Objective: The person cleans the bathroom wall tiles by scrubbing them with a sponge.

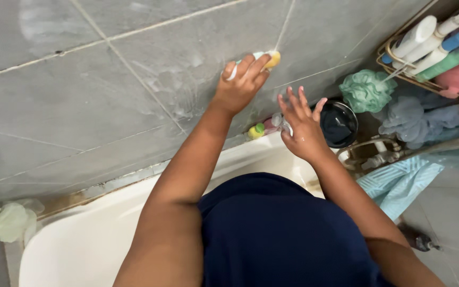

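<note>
Left hand (240, 85) clamps a yellow-and-white sponge (265, 58), pressed flat on the soapy grey tiled wall (81, 90) above the white bathtub rim (134, 196). Right hand (303, 127) empty, fingers spread, hovering near a dark round bowl (341, 125).

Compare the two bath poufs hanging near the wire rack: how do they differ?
The green pouf is mint-coloured, compact and rounded, and it hangs higher, beside the wire rack. The blue pouf is a dull grey-blue, looser and more spread out, and it sits lower and further right, below the rack. Both are ruffled mesh, and neither the left hand nor the right hand touches them.
</note>
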